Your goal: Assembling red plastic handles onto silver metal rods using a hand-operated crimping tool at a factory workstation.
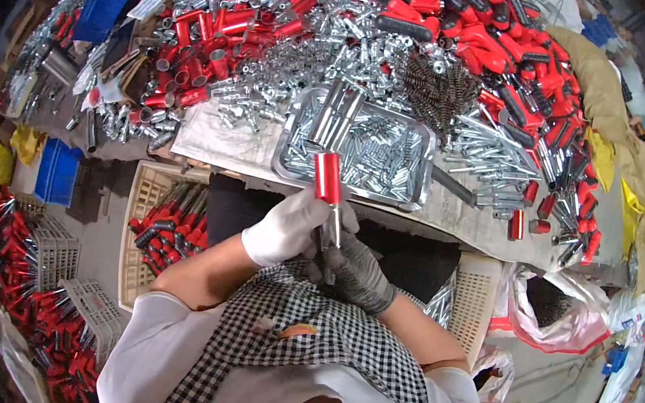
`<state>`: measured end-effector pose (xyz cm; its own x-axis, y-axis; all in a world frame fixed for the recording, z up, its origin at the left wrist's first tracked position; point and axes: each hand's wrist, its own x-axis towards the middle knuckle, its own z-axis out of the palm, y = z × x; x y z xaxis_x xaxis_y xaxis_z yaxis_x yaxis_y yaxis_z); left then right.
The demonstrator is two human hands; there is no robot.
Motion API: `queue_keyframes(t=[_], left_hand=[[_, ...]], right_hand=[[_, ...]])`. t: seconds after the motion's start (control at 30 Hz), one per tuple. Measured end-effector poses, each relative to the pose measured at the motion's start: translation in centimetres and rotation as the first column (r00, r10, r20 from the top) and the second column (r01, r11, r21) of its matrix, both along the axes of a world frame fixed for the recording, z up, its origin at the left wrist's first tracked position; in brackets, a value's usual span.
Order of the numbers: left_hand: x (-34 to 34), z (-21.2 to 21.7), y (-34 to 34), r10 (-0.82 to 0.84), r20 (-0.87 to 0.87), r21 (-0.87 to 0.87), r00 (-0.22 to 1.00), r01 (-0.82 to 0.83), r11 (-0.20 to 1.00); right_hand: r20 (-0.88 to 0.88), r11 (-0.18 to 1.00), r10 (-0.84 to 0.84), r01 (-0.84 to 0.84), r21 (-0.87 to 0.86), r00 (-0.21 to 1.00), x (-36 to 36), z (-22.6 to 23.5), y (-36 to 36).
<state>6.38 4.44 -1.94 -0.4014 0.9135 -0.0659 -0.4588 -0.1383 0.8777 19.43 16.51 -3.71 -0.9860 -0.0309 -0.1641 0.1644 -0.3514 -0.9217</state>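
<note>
My left hand, in a white glove, grips a red tube that sits on a shiny metal shaft. My right hand, in a grey glove, holds the lower end of that shaft just below the left hand. Both hands are close to my chest, in front of the table edge. Right behind the red tube stands a metal tray filled with small silver pins and a few larger silver tubes.
The table is heaped with red tubes, silver metal parts, dark springs and red-and-black handles. A cream basket with finished red tools stands at my left, another cream basket at my right. Blue bins sit further left.
</note>
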Motion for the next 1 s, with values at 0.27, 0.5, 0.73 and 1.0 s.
queue_keyframes(t=[0.27,0.5,0.73,1.0], left_hand=[[0.1,-0.8,-1.1,0.074,0.475,0.169,0.877,-0.174,0.970],[-0.8,-0.4,-1.1,0.004,0.167,-0.054,0.986,0.005,0.999],[-1.6,2.4,-0.7,-0.016,-0.331,-0.358,0.944,-0.110,0.927],[-3.2,2.5,1.1,-0.064,-0.867,-0.222,0.494,-0.269,0.937]], right_hand=[[0.119,0.506,0.310,-0.270,0.819,0.943,-2.2,5.0,7.9],[0.005,-0.043,-0.390,-0.024,0.999,0.921,-12.5,4.2,17.0],[-0.212,0.062,-0.454,0.268,0.961,0.866,-13.2,1.1,20.0],[-0.438,0.641,-0.204,0.458,0.617,0.876,-4.7,7.1,10.9]])
